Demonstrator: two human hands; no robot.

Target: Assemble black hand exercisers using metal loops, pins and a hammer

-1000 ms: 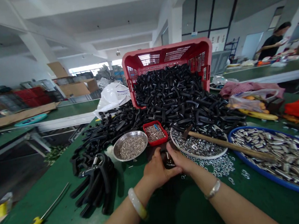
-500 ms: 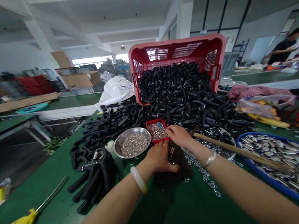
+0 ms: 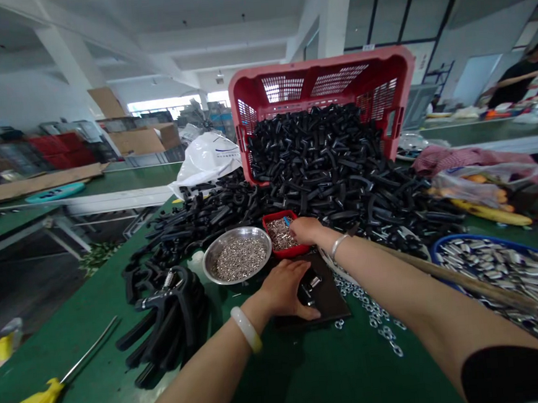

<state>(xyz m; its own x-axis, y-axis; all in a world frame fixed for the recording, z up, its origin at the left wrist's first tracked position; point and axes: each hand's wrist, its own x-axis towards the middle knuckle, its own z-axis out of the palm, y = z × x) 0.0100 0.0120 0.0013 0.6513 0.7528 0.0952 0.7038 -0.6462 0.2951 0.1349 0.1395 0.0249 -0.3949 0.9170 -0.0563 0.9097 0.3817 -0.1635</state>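
Green workbench (image 3: 287,374): the right hand (image 3: 303,230) has moved to the red tray (image 3: 296,250), its grip hidden; the left hand (image 3: 283,290) lies spread on a dark mat (image 3: 333,302).

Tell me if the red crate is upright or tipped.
Tipped: the red crate lies on its side, mouth toward the person, with black plastic parts spilling out onto the green table.

Around the heap of handles (image 3: 323,178) on the worktop (image 3: 73,322)
Crate (image 3: 320,82) behind it, metal bowl (image 3: 235,230) before it, tray of metal tubes (image 3: 481,239) right.
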